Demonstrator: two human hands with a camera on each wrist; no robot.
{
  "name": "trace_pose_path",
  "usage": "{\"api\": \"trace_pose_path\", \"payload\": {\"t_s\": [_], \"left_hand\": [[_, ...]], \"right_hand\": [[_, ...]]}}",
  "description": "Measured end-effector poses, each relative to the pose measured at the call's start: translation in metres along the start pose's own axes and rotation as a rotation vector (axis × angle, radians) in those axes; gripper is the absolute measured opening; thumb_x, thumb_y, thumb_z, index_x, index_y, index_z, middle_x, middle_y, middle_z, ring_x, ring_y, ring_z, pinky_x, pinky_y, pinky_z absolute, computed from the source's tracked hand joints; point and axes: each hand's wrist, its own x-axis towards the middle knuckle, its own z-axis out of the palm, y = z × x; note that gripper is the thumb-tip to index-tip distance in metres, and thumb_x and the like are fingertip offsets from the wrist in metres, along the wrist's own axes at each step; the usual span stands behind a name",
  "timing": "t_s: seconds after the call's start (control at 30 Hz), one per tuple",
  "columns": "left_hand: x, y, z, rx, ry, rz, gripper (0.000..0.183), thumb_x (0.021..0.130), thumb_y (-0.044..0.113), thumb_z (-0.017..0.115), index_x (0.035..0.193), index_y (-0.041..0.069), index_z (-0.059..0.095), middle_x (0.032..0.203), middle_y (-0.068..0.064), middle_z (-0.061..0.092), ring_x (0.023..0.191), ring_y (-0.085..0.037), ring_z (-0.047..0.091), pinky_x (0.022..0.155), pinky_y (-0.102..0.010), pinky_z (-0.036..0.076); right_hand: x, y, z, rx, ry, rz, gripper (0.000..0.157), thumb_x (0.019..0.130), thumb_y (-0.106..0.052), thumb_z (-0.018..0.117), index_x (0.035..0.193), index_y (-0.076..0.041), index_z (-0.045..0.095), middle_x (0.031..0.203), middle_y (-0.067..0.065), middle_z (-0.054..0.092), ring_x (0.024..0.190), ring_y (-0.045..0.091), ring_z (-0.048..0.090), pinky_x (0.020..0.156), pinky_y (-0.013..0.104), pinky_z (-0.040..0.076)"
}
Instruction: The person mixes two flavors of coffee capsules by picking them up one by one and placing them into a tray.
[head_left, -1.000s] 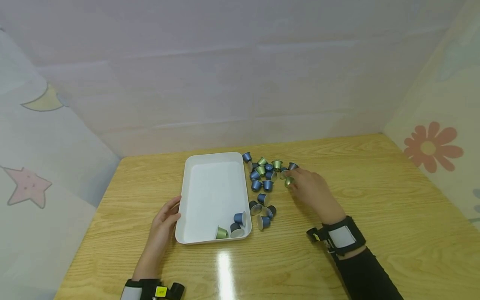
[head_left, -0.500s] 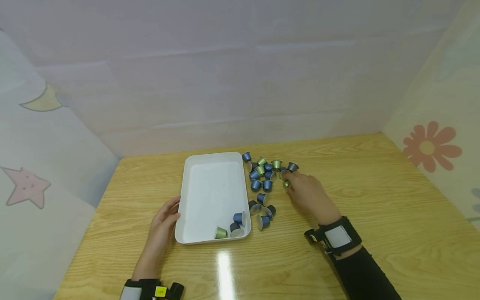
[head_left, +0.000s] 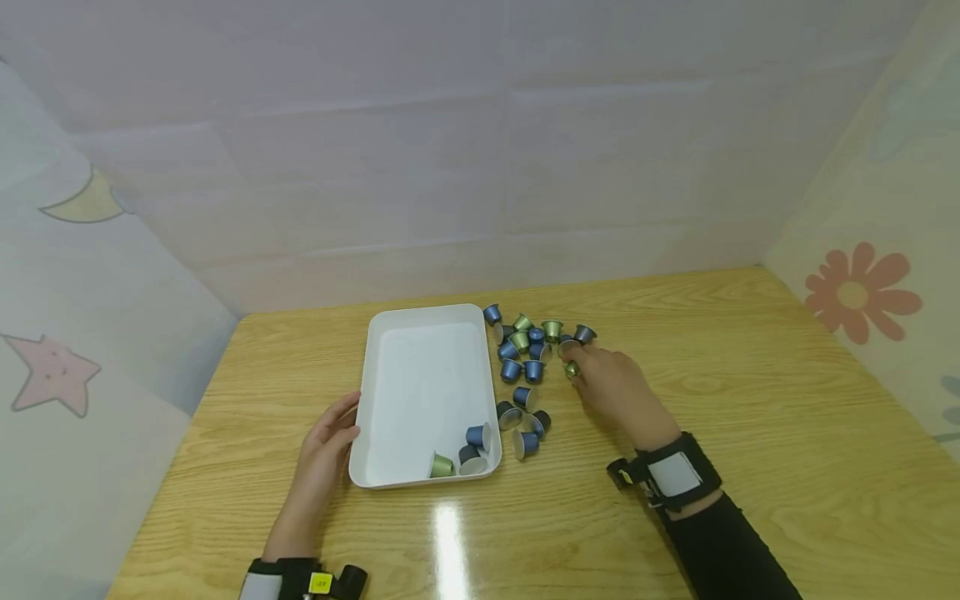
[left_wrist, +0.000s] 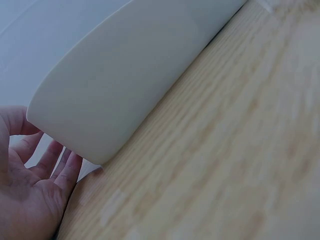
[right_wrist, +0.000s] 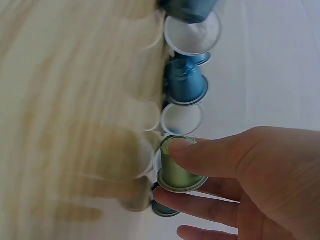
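Observation:
A white tray point(head_left: 427, 375) lies on the table, with a green coffee capsule point(head_left: 442, 466) and a few blue and dark ones point(head_left: 478, 436) in its near right corner. Against its left side rests my left hand point(head_left: 327, 442), thumb by the rim and fingers extended along the wall; the left wrist view shows these fingers point(left_wrist: 50, 160) at the tray's edge. To the right of the tray, my right hand point(head_left: 618, 387) pinches another green coffee capsule point(right_wrist: 177, 170) between thumb and fingers. Part of that capsule is covered by the thumb.
Loose blue, dark and green capsules point(head_left: 534, 370) cluster along the tray's right side. A dark capsule point(head_left: 585, 334) lies just beyond my right fingers. A wall point(head_left: 480, 208) rises behind the wooden table point(head_left: 750, 375), and patterned side walls stand left and right.
My right hand, with the green coffee capsule in its fingers, has shifted slightly left and toward me. My left hand and the tray have stayed in place.

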Motion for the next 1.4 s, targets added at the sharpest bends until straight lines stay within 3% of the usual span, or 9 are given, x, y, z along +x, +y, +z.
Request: {"api": "trace_pose_path", "payload": {"t_s": [0.27,0.37,0.5,0.7,0.87,1.03,1.4], "left_hand": [[0.002,-0.001,0.002,-0.004,-0.002,-0.007,0.048,0.102,-0.001,0.041,0.149,-0.001,0.034,0.149,-0.019,0.037,0.124,-0.009,0.046,0.097,-0.016,0.042],[0.002,-0.002,0.002,-0.004,0.005,-0.019,0.049,0.101,-0.001,0.040,0.149,0.000,0.034,0.149,-0.018,0.037,0.125,-0.009,0.045,0.097,-0.016,0.041],[0.001,-0.002,0.002,-0.006,0.004,-0.014,0.049,0.101,-0.002,0.040,0.149,-0.001,0.034,0.149,-0.018,0.036,0.125,-0.007,0.046,0.097,-0.016,0.041],[0.001,-0.002,0.001,-0.001,0.000,-0.006,0.049,0.101,-0.001,0.041,0.150,-0.001,0.033,0.149,-0.018,0.036,0.124,-0.006,0.047,0.097,-0.016,0.041],[0.002,-0.002,0.000,0.004,0.007,-0.005,0.049,0.101,-0.002,0.041,0.150,-0.001,0.034,0.148,-0.019,0.037,0.122,-0.005,0.048,0.097,-0.016,0.042],[0.002,-0.001,-0.001,0.001,0.011,-0.008,0.049,0.101,-0.002,0.041,0.150,-0.001,0.034,0.147,-0.017,0.038,0.121,-0.004,0.048,0.097,-0.016,0.042],[0.001,-0.002,-0.001,0.001,0.010,0.013,0.050,0.100,-0.001,0.043,0.149,-0.004,0.033,0.142,-0.012,0.042,0.120,-0.002,0.050,0.096,-0.017,0.043]], "right_hand": [[-0.001,-0.018,-0.021,0.025,-0.016,-0.005,0.034,0.086,-0.005,0.075,0.119,-0.001,0.066,0.107,0.014,0.070,0.083,0.030,0.067,0.072,0.043,0.056],[-0.002,-0.029,-0.030,0.053,-0.061,-0.005,0.034,0.087,-0.006,0.075,0.120,-0.001,0.065,0.110,0.014,0.068,0.080,0.027,0.066,0.073,0.042,0.056],[-0.003,-0.042,-0.040,0.066,-0.079,-0.034,0.032,0.086,-0.008,0.076,0.116,0.001,0.066,0.107,0.016,0.067,0.073,0.025,0.064,0.069,0.039,0.055],[-0.006,-0.063,-0.049,0.036,-0.093,-0.086,0.030,0.087,-0.013,0.076,0.113,0.000,0.068,0.100,0.012,0.069,0.082,0.027,0.066,0.074,0.038,0.055],[-0.006,-0.080,-0.048,0.022,-0.112,-0.169,0.029,0.088,-0.015,0.076,0.113,-0.004,0.069,0.097,0.007,0.070,0.081,0.022,0.066,0.072,0.034,0.054],[-0.007,-0.092,-0.041,0.046,-0.117,-0.232,0.030,0.088,-0.017,0.076,0.115,-0.005,0.069,0.101,0.006,0.069,0.085,0.022,0.067,0.078,0.037,0.055],[-0.012,-0.108,-0.032,0.019,-0.017,-0.378,0.027,0.084,-0.011,0.079,0.109,-0.006,0.070,0.102,0.005,0.067,0.091,0.020,0.066,0.080,0.035,0.055]]}}
